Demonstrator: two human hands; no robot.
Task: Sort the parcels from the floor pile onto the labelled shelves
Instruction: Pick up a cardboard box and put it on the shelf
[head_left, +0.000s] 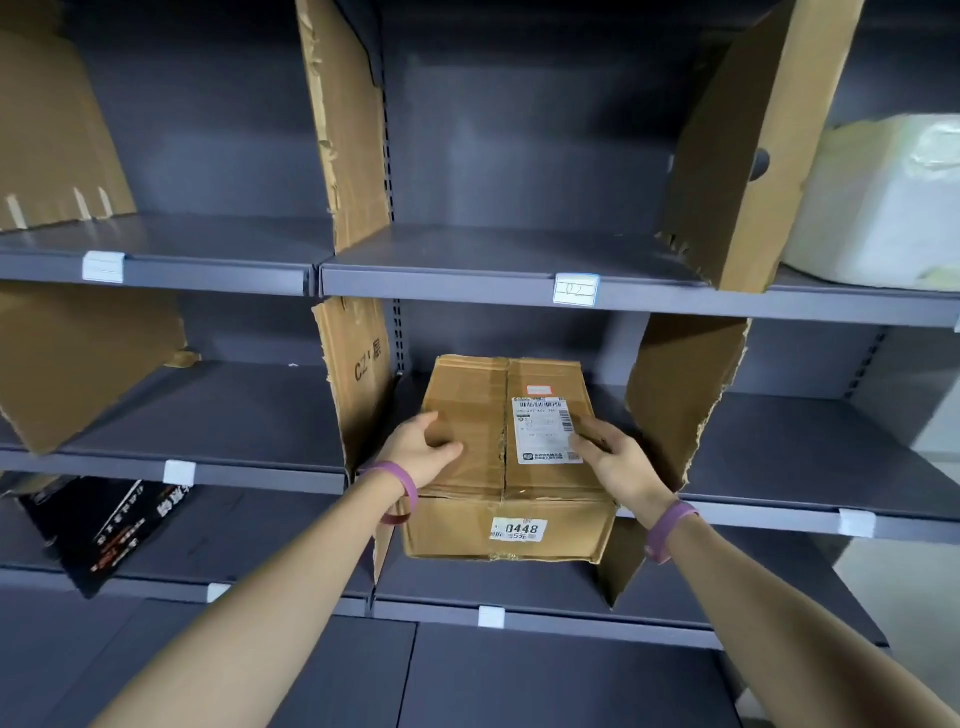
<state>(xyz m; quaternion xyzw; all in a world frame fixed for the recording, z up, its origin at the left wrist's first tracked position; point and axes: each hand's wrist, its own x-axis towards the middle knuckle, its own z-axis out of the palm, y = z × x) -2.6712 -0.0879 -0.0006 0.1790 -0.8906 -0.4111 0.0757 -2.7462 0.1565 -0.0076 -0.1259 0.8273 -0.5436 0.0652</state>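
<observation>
A brown cardboard parcel (506, 462) with a white shipping label on top and a "0448" sticker on its front lies partly on the middle grey shelf (769, 512), its front overhanging the edge. My left hand (423, 447) rests on the parcel's top left with fingers curled over it. On the top right, my right hand (618, 462) presses flat beside the shipping label. Both wrists wear purple bands. The parcel sits between two torn cardboard dividers (358, 374).
The shelf above (467, 283) carries a handwritten label tag (575, 289). A white wrapped parcel (883, 208) sits at the upper right. A black printed box (104, 525) leans on the lower left shelf. More cardboard dividers (748, 150) split the bays.
</observation>
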